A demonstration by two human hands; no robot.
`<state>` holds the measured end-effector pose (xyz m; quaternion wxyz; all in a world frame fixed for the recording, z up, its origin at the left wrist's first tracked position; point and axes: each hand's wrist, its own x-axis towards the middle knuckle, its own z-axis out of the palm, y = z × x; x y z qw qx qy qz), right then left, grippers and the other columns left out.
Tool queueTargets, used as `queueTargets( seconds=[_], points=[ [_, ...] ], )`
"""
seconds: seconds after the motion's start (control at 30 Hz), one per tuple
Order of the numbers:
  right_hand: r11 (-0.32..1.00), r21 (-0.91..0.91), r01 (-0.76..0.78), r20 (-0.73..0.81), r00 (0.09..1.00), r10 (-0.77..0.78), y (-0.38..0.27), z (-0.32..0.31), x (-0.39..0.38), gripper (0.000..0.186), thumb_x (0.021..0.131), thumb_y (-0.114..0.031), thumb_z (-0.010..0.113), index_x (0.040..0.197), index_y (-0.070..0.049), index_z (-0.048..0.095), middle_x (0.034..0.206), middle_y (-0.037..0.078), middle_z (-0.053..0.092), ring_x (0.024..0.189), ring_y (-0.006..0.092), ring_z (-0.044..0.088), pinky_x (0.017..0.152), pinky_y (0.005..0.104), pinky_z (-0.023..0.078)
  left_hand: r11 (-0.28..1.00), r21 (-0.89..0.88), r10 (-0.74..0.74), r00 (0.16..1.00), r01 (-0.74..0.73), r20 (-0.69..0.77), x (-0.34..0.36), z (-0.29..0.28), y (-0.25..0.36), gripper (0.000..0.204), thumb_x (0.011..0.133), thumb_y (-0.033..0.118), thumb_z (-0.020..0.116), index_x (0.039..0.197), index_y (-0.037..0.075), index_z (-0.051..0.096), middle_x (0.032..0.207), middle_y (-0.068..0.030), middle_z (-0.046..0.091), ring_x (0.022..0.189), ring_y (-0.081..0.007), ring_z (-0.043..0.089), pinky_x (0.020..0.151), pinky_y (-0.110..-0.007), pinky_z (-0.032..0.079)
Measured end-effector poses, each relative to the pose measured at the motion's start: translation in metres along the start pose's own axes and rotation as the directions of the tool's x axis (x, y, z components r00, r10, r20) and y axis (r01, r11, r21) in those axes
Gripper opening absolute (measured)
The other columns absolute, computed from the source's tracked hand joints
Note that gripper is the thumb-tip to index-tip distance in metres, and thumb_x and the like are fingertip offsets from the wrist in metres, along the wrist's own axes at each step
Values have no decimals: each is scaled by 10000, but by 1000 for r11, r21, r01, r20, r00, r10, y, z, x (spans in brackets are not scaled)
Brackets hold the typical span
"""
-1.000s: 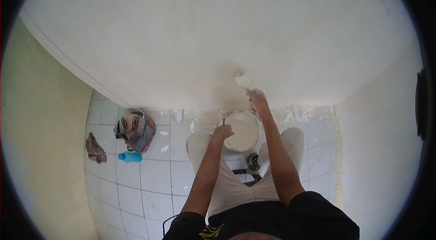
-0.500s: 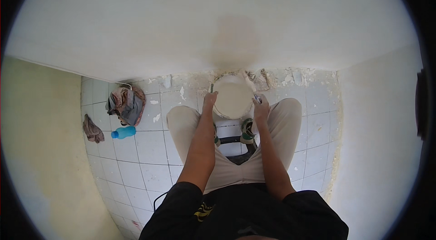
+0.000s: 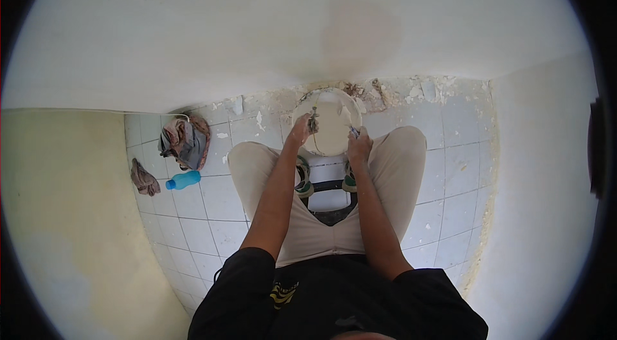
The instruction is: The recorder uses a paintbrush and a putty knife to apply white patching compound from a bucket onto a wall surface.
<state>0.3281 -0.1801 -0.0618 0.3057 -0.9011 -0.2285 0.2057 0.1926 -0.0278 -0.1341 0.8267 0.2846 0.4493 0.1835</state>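
Observation:
A white bucket (image 3: 306, 103) of pale putty stands on the tiled floor at the foot of the wall, between my feet. My left hand (image 3: 299, 132) is at the bucket's left rim, closed on a small dark scraper (image 3: 313, 123) that hangs over the putty. My right hand (image 3: 360, 145) is at the right rim, gripping a putty knife (image 3: 353, 130) with a bluish handle. The knife's blade is mostly hidden by the hand. Both forearms reach forward over my knees in beige trousers.
The white wall ahead carries a darker damp patch (image 3: 360, 35). Plaster crumbs (image 3: 411, 90) line its base. A bundle of rags (image 3: 186, 141), a smaller rag (image 3: 144, 178) and a blue bottle (image 3: 184, 180) lie at the left. A low stool (image 3: 328, 197) sits under me.
My right hand came down from the wall, where it held the putty knife up, to the bucket's right rim. The view tilted down, and my left hand stayed at the bucket.

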Motion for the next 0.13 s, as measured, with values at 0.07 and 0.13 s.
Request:
queueTargets(
  seconds=[0.07,0.13],
  points=[
    [999,-39,15,-53,998,-17,10,10,2,220,779,-177,662,920,-33,573,803,172,642,838,357,599,814,421,438,983,177,-45,999,40,29,2,13,-6,321,871,371,528,918,56,566,698,-34,543,611,-147,550,601,-296,463],
    [961,40,-275,204,944,262,22,14,13,306,789,-243,669,1011,-58,568,898,148,672,882,251,643,865,384,450,974,227,-2,998,-14,70,0,23,-11,380,863,398,542,1005,46,552,772,-70,560,643,-183,561,667,-327,486]
  ],
)
